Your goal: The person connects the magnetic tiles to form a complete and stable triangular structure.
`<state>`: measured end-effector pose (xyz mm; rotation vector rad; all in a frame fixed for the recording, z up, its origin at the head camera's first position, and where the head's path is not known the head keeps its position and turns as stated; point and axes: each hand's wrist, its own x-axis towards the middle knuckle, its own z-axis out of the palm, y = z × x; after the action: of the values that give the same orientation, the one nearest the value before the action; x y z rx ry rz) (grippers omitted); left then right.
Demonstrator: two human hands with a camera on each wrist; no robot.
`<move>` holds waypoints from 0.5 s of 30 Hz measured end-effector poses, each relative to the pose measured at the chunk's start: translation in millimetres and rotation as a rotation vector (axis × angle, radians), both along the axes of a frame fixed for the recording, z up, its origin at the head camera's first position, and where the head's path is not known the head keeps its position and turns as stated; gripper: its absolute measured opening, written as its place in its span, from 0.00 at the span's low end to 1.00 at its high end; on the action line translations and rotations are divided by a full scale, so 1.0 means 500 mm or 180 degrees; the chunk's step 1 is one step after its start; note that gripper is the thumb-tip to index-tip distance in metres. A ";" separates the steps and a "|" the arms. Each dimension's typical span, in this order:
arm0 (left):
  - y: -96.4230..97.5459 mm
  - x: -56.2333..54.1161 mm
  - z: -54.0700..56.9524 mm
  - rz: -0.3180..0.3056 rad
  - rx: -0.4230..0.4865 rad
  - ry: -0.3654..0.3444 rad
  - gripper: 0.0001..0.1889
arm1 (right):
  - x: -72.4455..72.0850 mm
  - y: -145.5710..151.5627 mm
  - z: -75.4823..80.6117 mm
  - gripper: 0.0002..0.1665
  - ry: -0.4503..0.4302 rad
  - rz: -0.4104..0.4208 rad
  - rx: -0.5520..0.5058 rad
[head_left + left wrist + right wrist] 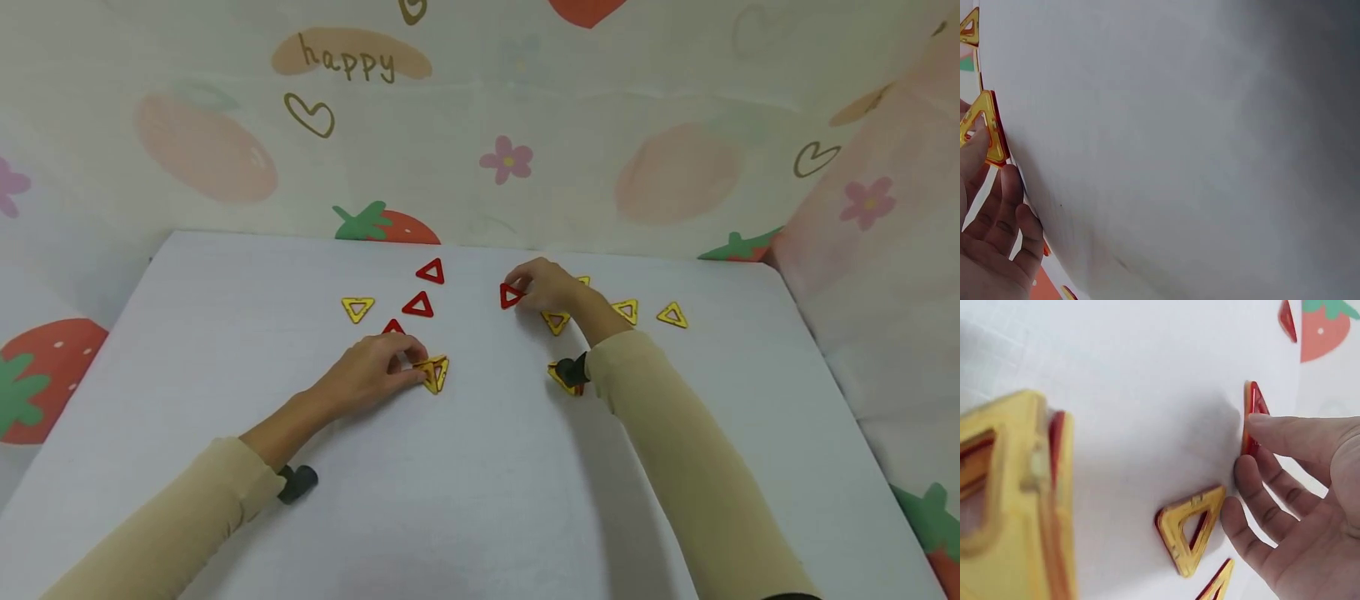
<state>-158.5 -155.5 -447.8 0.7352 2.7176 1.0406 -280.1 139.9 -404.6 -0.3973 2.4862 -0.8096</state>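
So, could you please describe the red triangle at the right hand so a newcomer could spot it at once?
Near the far edge of the white table is the right hand. It pinches the red triangle; the two fully visible red pieces farther left lie unheld.

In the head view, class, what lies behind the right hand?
Part of a yellow triangle shows beyond the right hand, which covers the rest of it. Anything else the hand hides cannot be seen.
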 end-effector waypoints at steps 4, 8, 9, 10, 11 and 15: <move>0.001 0.000 -0.002 -0.0017 -0.0005 0.0032 0.15 | 0.005 -0.009 0.001 0.27 0.0018 0.0085 0.0092; 0.002 -0.001 -0.002 -0.0002 -0.0023 0.0030 0.14 | 0.010 -0.015 -0.001 0.26 0.0021 0.0097 0.0176; 0.002 -0.001 -0.002 0.0003 -0.0028 0.0027 0.14 | 0.012 -0.017 -0.002 0.26 0.0023 0.0104 0.0198; 0.002 -0.001 -0.002 0.0008 -0.0035 0.0026 0.13 | 0.013 -0.018 -0.002 0.26 0.0035 0.0124 0.0225; 0.002 -0.001 -0.001 0.0010 -0.0040 0.0026 0.13 | 0.013 -0.020 -0.003 0.26 0.0060 0.0161 0.0244; 0.002 0.000 -0.001 0.0021 -0.0054 0.0025 0.14 | 0.016 -0.026 -0.006 0.25 0.0187 0.0359 0.0369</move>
<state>-158.3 -154.5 -448.3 0.7296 2.7340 1.0170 -272.2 127.0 -407.5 -0.5214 2.5243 -0.6143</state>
